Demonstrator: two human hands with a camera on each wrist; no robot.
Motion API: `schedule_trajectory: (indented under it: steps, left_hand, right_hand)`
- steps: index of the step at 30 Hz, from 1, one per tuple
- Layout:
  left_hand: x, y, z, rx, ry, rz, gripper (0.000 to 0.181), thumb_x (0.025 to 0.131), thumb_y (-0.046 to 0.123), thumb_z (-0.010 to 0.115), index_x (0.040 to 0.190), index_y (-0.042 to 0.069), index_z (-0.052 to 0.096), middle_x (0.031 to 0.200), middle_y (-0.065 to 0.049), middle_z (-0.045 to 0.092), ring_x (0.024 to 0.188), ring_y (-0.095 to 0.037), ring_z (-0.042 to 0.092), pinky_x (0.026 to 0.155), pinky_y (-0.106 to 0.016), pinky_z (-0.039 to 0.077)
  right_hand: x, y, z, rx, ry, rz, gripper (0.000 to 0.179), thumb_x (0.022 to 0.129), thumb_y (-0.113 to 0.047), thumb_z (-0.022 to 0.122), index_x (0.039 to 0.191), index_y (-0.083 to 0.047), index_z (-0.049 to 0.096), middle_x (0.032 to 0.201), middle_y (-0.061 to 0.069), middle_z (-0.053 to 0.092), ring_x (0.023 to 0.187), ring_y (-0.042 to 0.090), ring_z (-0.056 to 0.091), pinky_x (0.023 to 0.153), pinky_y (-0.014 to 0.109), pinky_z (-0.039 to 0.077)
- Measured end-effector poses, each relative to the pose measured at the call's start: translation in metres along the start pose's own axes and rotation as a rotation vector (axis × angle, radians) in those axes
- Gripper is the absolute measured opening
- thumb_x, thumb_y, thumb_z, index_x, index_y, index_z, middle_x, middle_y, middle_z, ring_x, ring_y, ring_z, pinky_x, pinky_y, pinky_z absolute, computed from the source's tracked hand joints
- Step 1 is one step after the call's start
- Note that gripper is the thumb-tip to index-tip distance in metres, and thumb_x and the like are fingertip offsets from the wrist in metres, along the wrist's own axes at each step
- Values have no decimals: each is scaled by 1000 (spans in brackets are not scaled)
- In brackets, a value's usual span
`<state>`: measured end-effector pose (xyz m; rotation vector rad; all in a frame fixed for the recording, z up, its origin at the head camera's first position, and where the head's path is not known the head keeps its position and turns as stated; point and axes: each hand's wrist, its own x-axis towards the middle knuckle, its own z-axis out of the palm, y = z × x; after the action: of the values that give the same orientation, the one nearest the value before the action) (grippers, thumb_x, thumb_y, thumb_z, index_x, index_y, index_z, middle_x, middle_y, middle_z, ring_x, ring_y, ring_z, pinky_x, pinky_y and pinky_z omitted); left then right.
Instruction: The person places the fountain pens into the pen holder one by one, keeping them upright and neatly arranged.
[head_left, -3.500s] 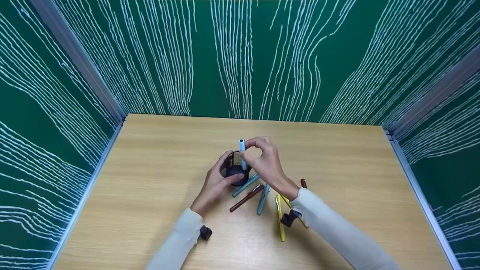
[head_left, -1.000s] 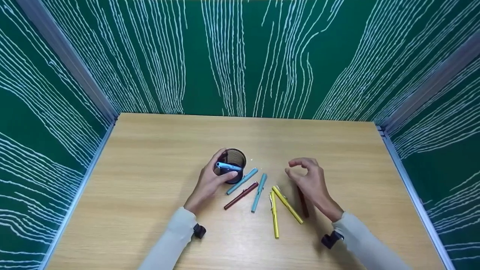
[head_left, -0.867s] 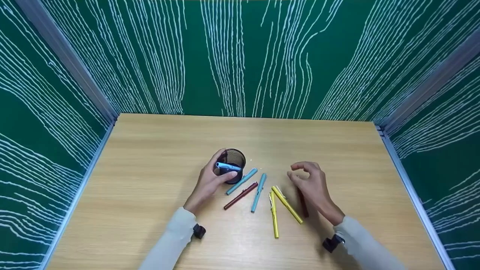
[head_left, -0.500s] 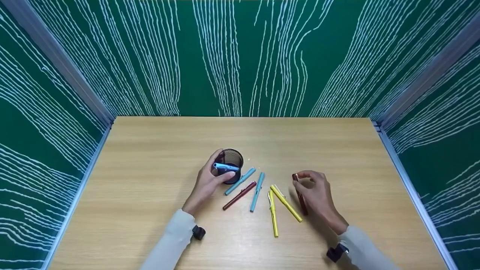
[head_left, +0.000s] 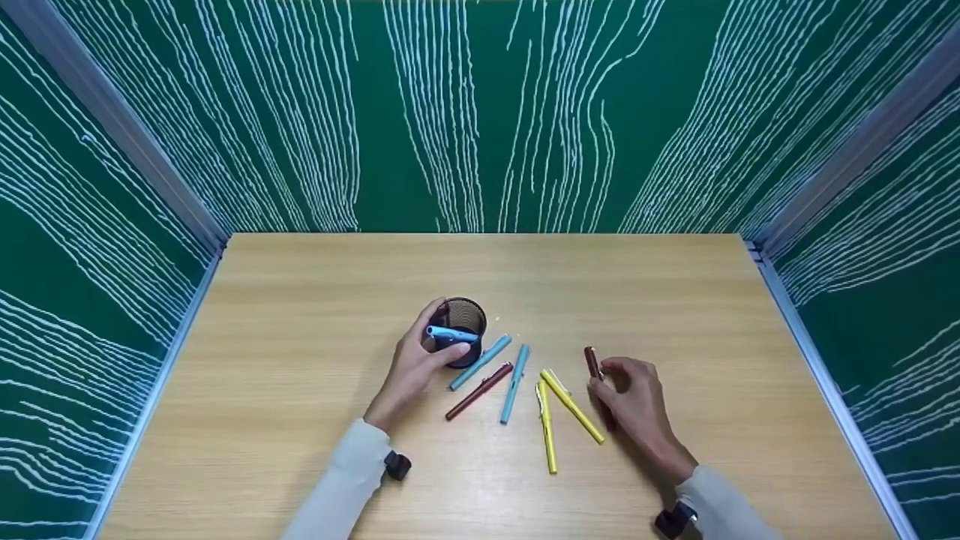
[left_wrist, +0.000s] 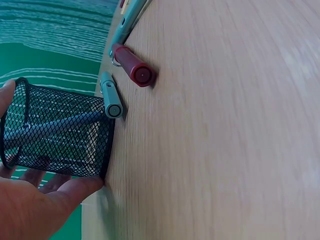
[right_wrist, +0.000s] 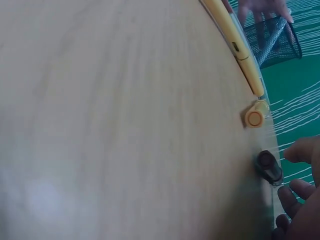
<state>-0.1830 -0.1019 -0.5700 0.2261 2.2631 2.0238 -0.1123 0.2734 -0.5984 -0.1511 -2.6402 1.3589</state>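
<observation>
My left hand grips a black mesh pen cup from its left side, thumb across the front. One light blue pen leans inside the cup, its end at the rim. To the right, my right hand is at a dark red pen lying on the table, thumb and index finger at its middle. In the right wrist view the thumb and fingers stand apart on either side of that pen. A teal pen lies right by the cup's base.
Between the hands lie another dark red pen, a second teal pen and two yellow pens, their cap ends close together. Green walls with white lines close in the wooden table at the back and sides.
The light blue pen was let go into the cup, and my right hand moved right and down to the far dark red pen, sliding from its top end toward its middle. My left hand kept its hold.
</observation>
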Motion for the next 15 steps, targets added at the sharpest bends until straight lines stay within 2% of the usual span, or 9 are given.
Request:
schedule_trajectory:
  steps: [4,9,15]
  left_hand:
    - [0,0,-1,6,2,-1,91,91,27,92,169,25,45,167,-9,51,154,-34,45,131,-55,28]
    - [-1,2,-1,35,3,-14,91,92,30,92,169,28,45,169,-8,49,155,-34,43,131,-57,28]
    - [-1,2,-1,50,8,-19,91,92,32,92,169,29,44,169,-9,49,155,-36,43,131,-61,27]
  right_hand:
    - [-2,5,4,1,19,-41,28,92,-7,87,116,2,78,118,20,75,123,35,53,105,45,38]
    - [-2,10,10,-17,59,-53,25,88,-5,88,111,1,80,110,16,75,118,29,52,96,37,39]
    - [1,12,16,-44,95,-78,25,85,-2,89,107,2,79,103,16,74,114,31,52,93,37,37]
